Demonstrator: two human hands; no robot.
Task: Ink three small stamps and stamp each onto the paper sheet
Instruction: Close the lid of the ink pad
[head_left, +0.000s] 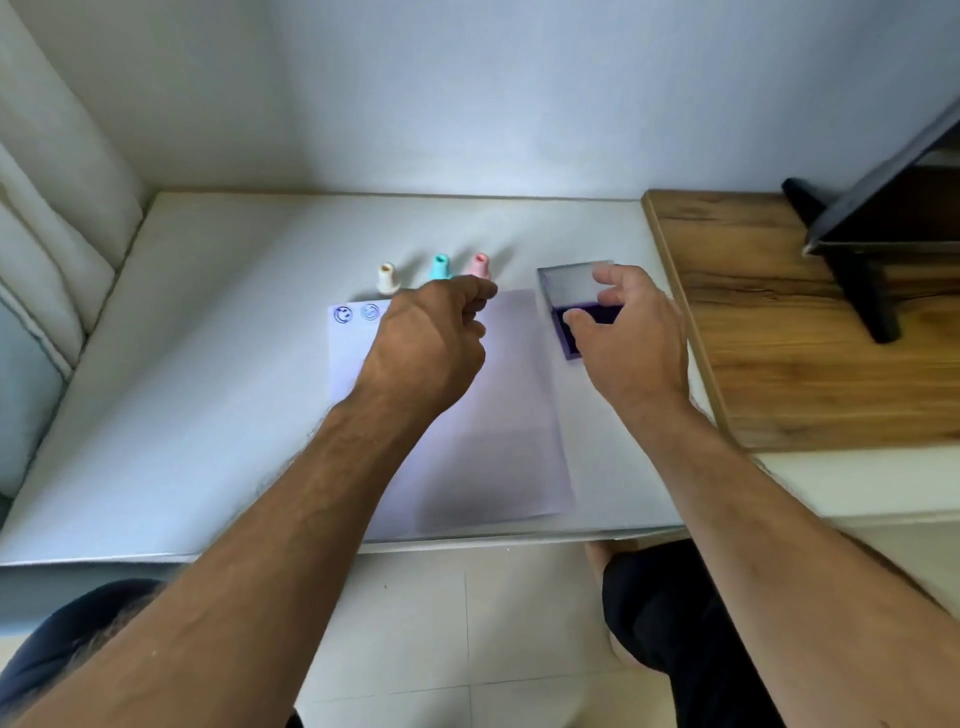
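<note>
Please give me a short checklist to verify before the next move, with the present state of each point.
1. Ink pad lid is open: ok, the lid stands up and purple ink shows.
2. Right hand steadies the ink pad: ok, fingers are on it.
3. Stamps stand upright: ok for the white stamp, teal stamp and pink stamp.
4. Left hand holds a stamp: cannot tell, its fingers are curled beside the teal one.
5. Prints on the paper sheet: two prints visible; a third cannot tell.
</note>
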